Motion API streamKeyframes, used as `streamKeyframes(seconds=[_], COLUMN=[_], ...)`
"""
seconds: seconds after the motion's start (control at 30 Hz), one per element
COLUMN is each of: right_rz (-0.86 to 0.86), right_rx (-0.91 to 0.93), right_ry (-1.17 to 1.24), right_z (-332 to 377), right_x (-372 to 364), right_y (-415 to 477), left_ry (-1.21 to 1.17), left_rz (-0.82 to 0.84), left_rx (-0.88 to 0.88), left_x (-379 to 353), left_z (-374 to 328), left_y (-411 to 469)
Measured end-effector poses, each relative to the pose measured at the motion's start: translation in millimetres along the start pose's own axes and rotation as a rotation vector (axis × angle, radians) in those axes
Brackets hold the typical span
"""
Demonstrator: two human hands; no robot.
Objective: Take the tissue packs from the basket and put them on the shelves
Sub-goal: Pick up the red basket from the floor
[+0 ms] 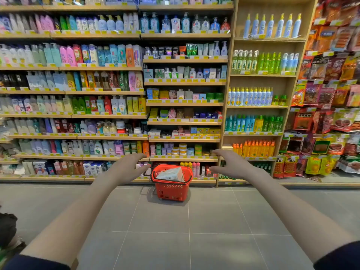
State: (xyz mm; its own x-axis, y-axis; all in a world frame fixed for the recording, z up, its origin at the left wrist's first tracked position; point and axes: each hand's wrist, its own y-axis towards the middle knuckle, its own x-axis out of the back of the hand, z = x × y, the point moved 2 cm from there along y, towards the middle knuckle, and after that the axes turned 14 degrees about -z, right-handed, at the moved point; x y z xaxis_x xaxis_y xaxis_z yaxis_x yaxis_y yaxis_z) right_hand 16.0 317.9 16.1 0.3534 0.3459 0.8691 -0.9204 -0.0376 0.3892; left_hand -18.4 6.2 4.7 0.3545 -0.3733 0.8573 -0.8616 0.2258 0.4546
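Tissue packs fill the red basket before stocked shelves; both hands' fingers spread, empty.

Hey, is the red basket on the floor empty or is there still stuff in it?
Not empty. A pale tissue pack sticks up above the rim of the red basket.

We are standing in a shop aisle: wooden shelves are running wall to wall, carrying rows of bottles behind yellow price tags, snack packets are hanging at the right, and a red basket is sitting on the tiled floor.
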Motion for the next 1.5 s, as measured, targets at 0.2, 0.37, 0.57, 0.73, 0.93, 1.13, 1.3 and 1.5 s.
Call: streamKeyframes(seconds=[0.2,0.37,0.57,0.73,0.93,1.13,1.3,1.5], right_rz=[0.029,0.032,0.073,0.084,0.097,0.115,0.127,0.155], right_rx=[0.006,0.007,0.003,-0.029,-0.020,-0.010,-0.008,0.020], right_ry=[-0.012,-0.033,-0.021,-0.022,0.027,0.044,0.054,0.064], right_z=[1,0,-13,-32,-70,-110,-130,-141], right_x=[-19,-31,-61,-93,-137,-169,-198,-246], right_y=[-5,6,33,75,161,268,341,416], left_ry=[0.030,0.038,0.009,0.014,0.036,0.058,0.033,0.033], left_rz=[0.081,0.083,0.125,0.147,0.171,0.162,0.146,0.154], left_rx=[0.013,0.001,0.035,0.042,0.056,0.086,0.119,0.131], left_x=[-20,-30,-57,-91,-140,-176,-202,-239], left_z=[4,12,29,46,67,84,103,137], left_y=[-8,1,21,60,144,247,302,357])
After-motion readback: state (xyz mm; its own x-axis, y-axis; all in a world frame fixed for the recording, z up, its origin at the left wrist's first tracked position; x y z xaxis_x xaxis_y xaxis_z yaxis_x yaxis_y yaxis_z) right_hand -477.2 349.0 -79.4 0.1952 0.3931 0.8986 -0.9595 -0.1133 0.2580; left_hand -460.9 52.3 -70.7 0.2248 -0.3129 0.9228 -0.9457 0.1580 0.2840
